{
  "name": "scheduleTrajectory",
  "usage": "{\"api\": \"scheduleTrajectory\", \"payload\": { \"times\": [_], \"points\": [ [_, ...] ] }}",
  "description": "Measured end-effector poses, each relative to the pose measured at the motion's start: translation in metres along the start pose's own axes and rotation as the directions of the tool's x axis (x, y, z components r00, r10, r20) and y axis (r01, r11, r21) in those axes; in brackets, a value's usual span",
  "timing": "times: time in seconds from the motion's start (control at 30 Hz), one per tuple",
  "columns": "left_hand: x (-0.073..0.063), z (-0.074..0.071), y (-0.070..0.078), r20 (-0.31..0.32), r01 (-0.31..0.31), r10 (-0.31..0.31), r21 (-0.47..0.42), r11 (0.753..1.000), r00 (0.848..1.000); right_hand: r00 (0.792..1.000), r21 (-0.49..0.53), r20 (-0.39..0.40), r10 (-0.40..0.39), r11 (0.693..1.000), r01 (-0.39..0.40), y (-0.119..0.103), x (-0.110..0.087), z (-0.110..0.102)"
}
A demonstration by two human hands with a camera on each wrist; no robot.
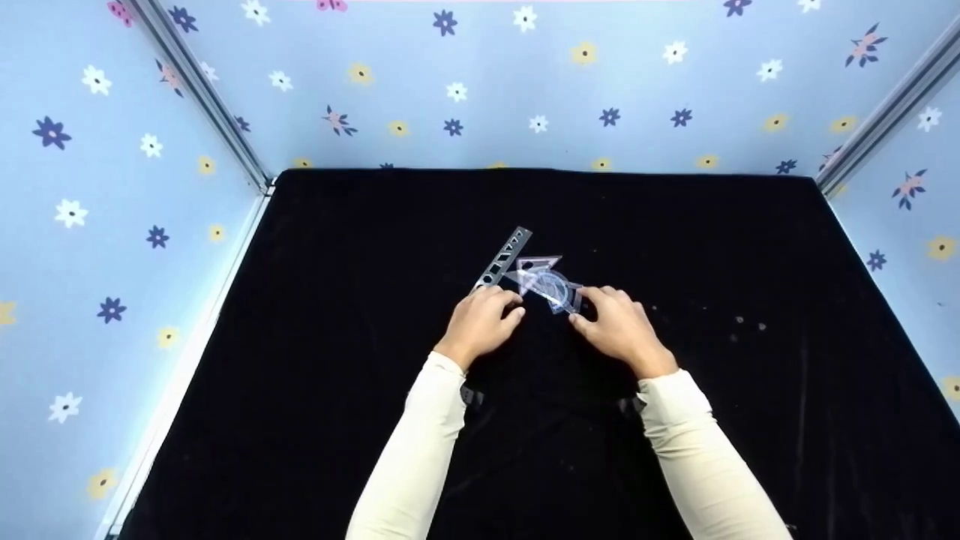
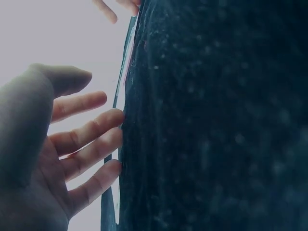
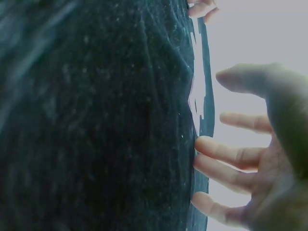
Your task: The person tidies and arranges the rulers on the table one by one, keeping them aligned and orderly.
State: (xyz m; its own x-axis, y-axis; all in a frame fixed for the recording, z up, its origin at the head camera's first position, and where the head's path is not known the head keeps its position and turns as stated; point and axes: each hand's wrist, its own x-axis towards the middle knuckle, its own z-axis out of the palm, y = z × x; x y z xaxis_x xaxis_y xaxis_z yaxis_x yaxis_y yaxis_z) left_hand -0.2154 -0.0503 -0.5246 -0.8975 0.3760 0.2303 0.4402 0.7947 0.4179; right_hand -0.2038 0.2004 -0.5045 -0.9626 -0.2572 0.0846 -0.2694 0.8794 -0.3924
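A clear stencil ruler (image 1: 504, 257) with cut-out shapes lies slanted on the black cloth. Against its right side, a see-through protractor (image 1: 553, 286) and transparent set squares (image 1: 541, 262) overlap in a small pile. My left hand (image 1: 482, 321) is at the ruler's near end, its fingertips touching or just over it. On the pile's right edge, my right hand (image 1: 621, 324) has its thumb and index finger apart. Both wrist views show loosely extended fingers on the left hand (image 2: 72, 144) and the right hand (image 3: 260, 168), with the drawing tools seen edge-on as thin pale strips.
Black cloth (image 1: 360, 247) covers the table, with small specks (image 1: 750, 324) to the right. Blue flowered panels (image 1: 495, 90) stand at the back and both sides, joined by metal corner posts (image 1: 202, 90). A white strip (image 1: 187, 360) runs along the left edge.
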Motion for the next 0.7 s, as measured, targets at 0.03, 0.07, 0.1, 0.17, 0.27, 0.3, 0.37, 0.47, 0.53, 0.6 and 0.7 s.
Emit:
{"api": "scheduleTrajectory", "payload": {
  "times": [0.03,0.07,0.1,0.17,0.27,0.3,0.37,0.47,0.53,0.6,0.7],
  "points": [
    [0.001,0.0,0.001,0.005,-0.001,0.001,-0.001,1.0,1.0,1.0,-0.003,-0.008,0.005,1.0,-0.005,0.0,0.001,0.0],
    [0.003,0.001,0.002,0.011,-0.001,0.001,-0.002,1.0,1.0,1.0,-0.005,-0.017,0.009,1.0,-0.009,-0.001,0.002,0.001],
    [0.005,0.001,0.002,0.018,0.002,-0.002,-0.004,1.0,1.0,1.0,-0.005,-0.028,0.011,1.0,-0.011,-0.001,0.004,0.001],
    [0.008,0.002,0.004,0.033,0.012,-0.012,-0.01,1.0,0.999,0.999,0.002,-0.048,0.017,1.0,-0.017,-0.001,0.006,0.002],
    [0.012,0.003,0.006,0.065,0.036,-0.034,-0.04,0.999,0.997,0.997,0.036,-0.066,0.027,0.999,-0.024,-0.002,0.009,0.004],
    [0.013,0.004,0.007,0.075,0.046,-0.042,-0.055,0.997,0.996,0.997,0.054,-0.066,0.034,0.998,-0.03,-0.003,0.01,0.005],
    [0.016,0.005,0.008,0.094,0.064,-0.055,-0.09,0.994,0.994,0.997,0.091,-0.059,0.052,0.995,-0.046,-0.004,0.011,0.006],
    [0.019,0.006,0.009,0.111,0.09,-0.075,-0.134,0.987,0.991,0.996,0.131,-0.037,0.086,0.988,-0.081,-0.006,0.013,0.008],
    [0.021,0.007,0.01,0.118,0.106,-0.089,-0.148,0.983,0.989,0.995,0.139,-0.023,0.099,0.986,-0.095,-0.007,0.014,0.009],
    [0.023,0.007,0.011,0.123,0.118,-0.099,-0.153,0.981,0.987,0.994,0.141,-0.016,0.104,0.985,-0.101,-0.007,0.014,0.011],
    [0.026,0.008,0.01,0.124,0.131,-0.113,-0.142,0.981,0.986,0.994,0.145,-0.011,0.104,0.984,-0.102,-0.008,0.015,0.013]
  ]
}}
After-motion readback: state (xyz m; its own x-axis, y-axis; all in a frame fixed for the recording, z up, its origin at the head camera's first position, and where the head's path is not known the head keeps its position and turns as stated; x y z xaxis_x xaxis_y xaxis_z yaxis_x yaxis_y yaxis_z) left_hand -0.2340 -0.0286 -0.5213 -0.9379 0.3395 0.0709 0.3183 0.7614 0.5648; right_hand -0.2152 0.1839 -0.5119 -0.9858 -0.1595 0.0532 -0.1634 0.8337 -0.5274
